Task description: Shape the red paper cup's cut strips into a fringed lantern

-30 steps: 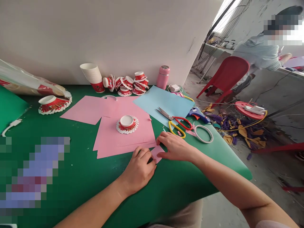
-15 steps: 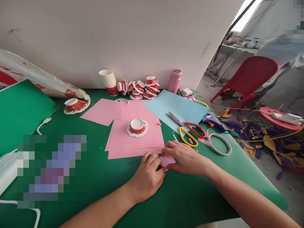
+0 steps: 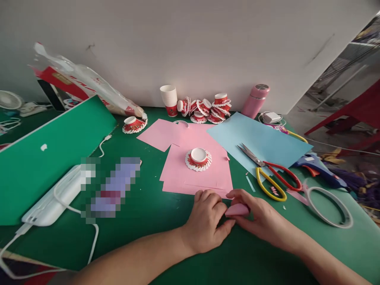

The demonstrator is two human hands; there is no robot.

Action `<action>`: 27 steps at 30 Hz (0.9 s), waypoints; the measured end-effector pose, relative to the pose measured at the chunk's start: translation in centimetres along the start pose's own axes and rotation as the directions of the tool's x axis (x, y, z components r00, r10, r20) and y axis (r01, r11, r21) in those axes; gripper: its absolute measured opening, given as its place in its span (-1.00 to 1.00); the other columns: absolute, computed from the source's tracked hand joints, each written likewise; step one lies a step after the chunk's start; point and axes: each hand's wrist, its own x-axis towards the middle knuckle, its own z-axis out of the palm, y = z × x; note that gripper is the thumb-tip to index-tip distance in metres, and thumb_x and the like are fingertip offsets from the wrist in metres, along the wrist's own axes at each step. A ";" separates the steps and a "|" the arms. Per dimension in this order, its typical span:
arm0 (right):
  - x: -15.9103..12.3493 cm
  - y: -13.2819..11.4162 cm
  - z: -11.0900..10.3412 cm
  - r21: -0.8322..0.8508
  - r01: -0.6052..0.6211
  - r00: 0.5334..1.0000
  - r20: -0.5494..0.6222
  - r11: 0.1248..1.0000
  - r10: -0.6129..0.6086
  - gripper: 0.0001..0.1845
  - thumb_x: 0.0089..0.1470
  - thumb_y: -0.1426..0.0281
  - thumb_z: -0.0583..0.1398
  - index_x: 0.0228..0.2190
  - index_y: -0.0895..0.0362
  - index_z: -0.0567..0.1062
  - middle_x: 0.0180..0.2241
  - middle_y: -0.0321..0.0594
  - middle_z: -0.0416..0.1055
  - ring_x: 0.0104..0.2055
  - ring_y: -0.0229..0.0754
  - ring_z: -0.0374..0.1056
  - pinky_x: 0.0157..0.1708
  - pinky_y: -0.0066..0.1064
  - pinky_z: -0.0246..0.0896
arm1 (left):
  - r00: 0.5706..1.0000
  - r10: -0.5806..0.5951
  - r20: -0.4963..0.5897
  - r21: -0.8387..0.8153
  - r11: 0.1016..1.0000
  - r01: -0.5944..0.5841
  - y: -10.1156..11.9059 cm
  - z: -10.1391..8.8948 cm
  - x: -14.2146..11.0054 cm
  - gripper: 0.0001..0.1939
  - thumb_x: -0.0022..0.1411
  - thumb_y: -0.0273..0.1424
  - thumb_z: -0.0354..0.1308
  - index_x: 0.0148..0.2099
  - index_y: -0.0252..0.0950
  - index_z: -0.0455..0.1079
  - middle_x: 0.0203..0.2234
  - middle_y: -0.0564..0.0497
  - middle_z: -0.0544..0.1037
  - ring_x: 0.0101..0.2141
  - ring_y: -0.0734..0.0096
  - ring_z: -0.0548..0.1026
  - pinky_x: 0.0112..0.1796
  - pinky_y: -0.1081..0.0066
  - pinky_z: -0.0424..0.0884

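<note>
A small piece of pink paper (image 3: 238, 210), curved over or folded, is held low over the green table between my two hands. My right hand (image 3: 257, 213) pinches it from the right, thumb below and fingers above. Closed at the paper's left end is my left hand (image 3: 208, 223), its fingertips partly hidden. Just beyond lie pink sheets (image 3: 175, 174), with a cut-open red and white paper cup (image 3: 198, 158) upside down on them, its strips fanned out. Scissors (image 3: 267, 170) with red and yellow handles rest to the right, partly on a blue sheet (image 3: 237, 134).
At the back stand stacked paper cups (image 3: 168, 99), a heap of fanned cups (image 3: 208, 109) and a pink flask (image 3: 256, 101). A glue gun (image 3: 320, 168) and a tape ring (image 3: 329, 225) lie right. Left are a green laptop lid (image 3: 59, 158), a power strip (image 3: 56, 198) and cables.
The view has swung left, showing more of the laptop side. The pink piece, flat-looking before, now appears curved or folded between my hands, and my right hand has turned round it.
</note>
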 end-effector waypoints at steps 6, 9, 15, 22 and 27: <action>0.7 0.0 0.9 0.277 -0.029 0.978 -0.190 0.960 0.084 -0.48 0.00 0.27 0.20 0.01 0.03 0.24 -0.28 -0.16 0.47 -0.24 -0.11 0.42 -0.25 -0.31 0.37 | 0.965 -0.256 -0.060 -0.332 0.916 0.223 -0.2 -0.6 0.6 -0.88 0.17 -0.43 0.02 -0.43 -0.25 0.23 -0.51 0.00 0.44 -0.42 0.36 0.39 -0.34 0.31 0.35; 2.0 -0.1 1.2 0.496 -0.052 0.954 -0.232 0.867 0.190 -0.46 -0.07 0.10 0.24 -0.09 0.08 0.33 -0.37 -0.18 0.45 -0.36 -0.14 0.41 -0.37 -0.33 0.38 | 0.929 -0.371 -0.001 -0.519 0.794 0.317 -0.4 -1.4 1.2 -0.87 0.17 -0.41 0.01 -0.44 -0.23 0.20 -0.56 0.06 0.40 -0.50 0.45 0.35 -0.43 0.40 0.32; 5.2 -1.5 1.5 0.572 0.029 0.941 -0.293 0.820 0.171 -0.56 -0.06 -0.01 0.20 -0.57 0.13 0.35 -0.63 -0.33 0.27 -0.58 -0.31 0.20 -0.57 -0.47 0.23 | 0.848 -0.514 0.129 -0.731 0.529 0.432 -1.3 -3.1 2.6 -0.76 0.18 -0.25 0.04 -0.46 -0.24 0.14 -0.63 0.15 0.24 -0.58 0.53 0.28 -0.53 0.47 0.24; 7.3 -1.2 2.5 0.573 0.097 0.905 -0.392 0.814 0.168 -0.54 -0.05 -0.02 0.19 -0.58 0.12 0.28 -0.63 -0.35 0.27 -0.59 -0.31 0.23 -0.58 -0.48 0.23 | 0.812 -0.548 0.199 -0.816 0.366 0.448 -2.9 -3.5 4.5 -0.65 0.11 -0.09 0.10 -0.45 -0.26 0.18 -0.67 0.15 0.32 -0.63 0.55 0.33 -0.61 0.51 0.27; 7.1 -0.1 3.3 0.675 0.062 0.916 -0.330 0.735 0.226 -0.57 -0.07 0.02 0.23 -0.55 0.12 0.31 -0.64 -0.36 0.29 -0.60 -0.32 0.24 -0.59 -0.49 0.23 | 0.806 -0.518 0.286 -0.858 0.237 0.457 -3.8 -2.5 4.0 -0.67 0.08 -0.12 0.15 -0.43 -0.29 0.23 -0.68 0.15 0.35 -0.63 0.54 0.36 -0.60 0.50 0.34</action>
